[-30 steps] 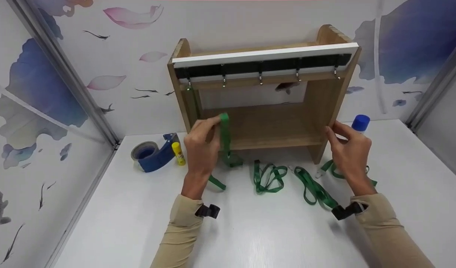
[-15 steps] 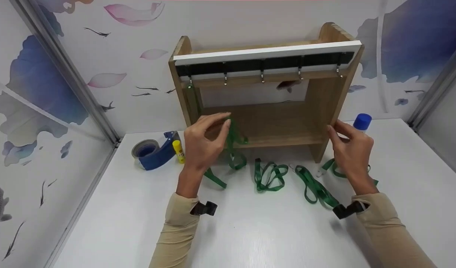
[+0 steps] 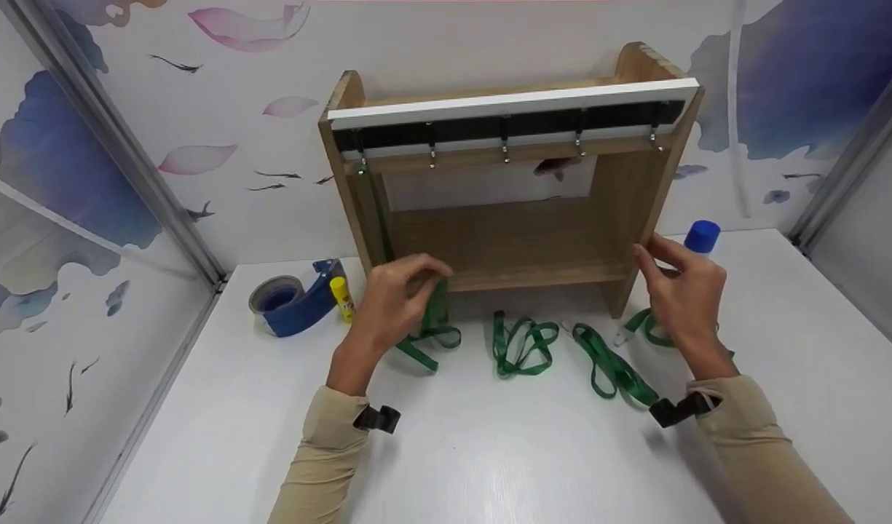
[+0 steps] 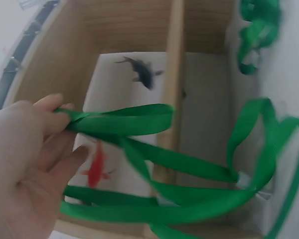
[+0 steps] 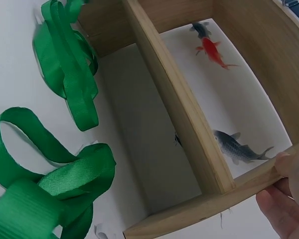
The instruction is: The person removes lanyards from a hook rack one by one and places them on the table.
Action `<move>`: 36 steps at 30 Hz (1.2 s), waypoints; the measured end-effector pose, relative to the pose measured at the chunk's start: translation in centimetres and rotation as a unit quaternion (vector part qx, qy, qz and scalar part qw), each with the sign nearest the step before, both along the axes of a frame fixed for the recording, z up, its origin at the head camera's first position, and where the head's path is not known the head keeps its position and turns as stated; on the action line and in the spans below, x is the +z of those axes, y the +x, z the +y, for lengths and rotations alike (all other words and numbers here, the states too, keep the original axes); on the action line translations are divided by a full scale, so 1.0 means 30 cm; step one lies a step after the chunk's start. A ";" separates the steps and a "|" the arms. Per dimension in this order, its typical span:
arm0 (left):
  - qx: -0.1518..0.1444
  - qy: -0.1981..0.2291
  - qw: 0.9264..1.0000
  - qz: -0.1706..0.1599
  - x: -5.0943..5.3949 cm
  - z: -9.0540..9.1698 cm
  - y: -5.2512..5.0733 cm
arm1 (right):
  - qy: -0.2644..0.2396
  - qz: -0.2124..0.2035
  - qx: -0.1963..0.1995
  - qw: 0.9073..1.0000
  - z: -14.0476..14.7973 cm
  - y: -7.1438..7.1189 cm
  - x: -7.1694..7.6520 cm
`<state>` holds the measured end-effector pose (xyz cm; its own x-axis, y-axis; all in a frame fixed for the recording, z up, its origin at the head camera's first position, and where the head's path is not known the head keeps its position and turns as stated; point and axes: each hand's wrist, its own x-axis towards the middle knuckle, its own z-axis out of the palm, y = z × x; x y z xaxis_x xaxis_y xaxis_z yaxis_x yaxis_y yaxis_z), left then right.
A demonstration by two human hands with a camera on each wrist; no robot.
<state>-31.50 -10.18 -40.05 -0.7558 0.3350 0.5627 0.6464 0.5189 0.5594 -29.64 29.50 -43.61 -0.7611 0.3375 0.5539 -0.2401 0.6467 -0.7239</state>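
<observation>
My left hand [image 3: 398, 298] pinches part of a green lanyard [image 4: 134, 119] in front of the wooden rack [image 3: 518, 276]; its loops droop to the table. A green strap [image 3: 379, 211] hangs from the leftmost hook [image 3: 362, 161] and runs down behind this hand. My right hand [image 3: 682, 287] grips the front edge of the rack's right side panel [image 3: 635, 196] between thumb and fingers. In the left wrist view the fingertips meet the folded strap, though part of the grip is hidden.
More green lanyards [image 3: 522, 346] lie on the white table [image 3: 489, 451] before the rack. A blue tape dispenser [image 3: 300, 309] and a yellow glue stick [image 3: 341, 298] stand left; a blue-capped tube [image 3: 702, 236] stands right. Several metal hooks [image 3: 504, 151] line the rack's front.
My left hand has come down from mid-rack toward the table, and the green lanyard has sunk with it. The right hand keeps its grip on the side panel.
</observation>
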 end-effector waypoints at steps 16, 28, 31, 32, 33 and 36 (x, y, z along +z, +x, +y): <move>-0.001 -0.240 0.954 -0.179 -0.158 0.074 -0.006 | -0.007 0.001 0.001 1.000 0.011 -0.011 -0.007; 0.097 -0.292 0.935 -0.178 -0.216 0.109 0.011 | -0.006 0.003 0.005 1.000 -0.002 -0.004 0.001; 0.085 -0.277 0.936 -0.199 -0.220 0.116 0.018 | -0.007 0.002 0.005 1.000 0.001 -0.005 -0.003; 0.083 -0.272 0.937 -0.205 -0.221 0.118 0.021 | -0.007 0.001 0.005 1.000 0.002 -0.005 -0.005; 0.081 -0.268 0.937 -0.210 -0.221 0.121 0.023 | -0.007 0.001 0.005 1.000 0.003 -0.006 -0.006; 0.084 -0.266 0.935 -0.219 -0.211 0.128 0.029 | -0.007 0.002 0.006 1.000 0.005 -0.008 -0.010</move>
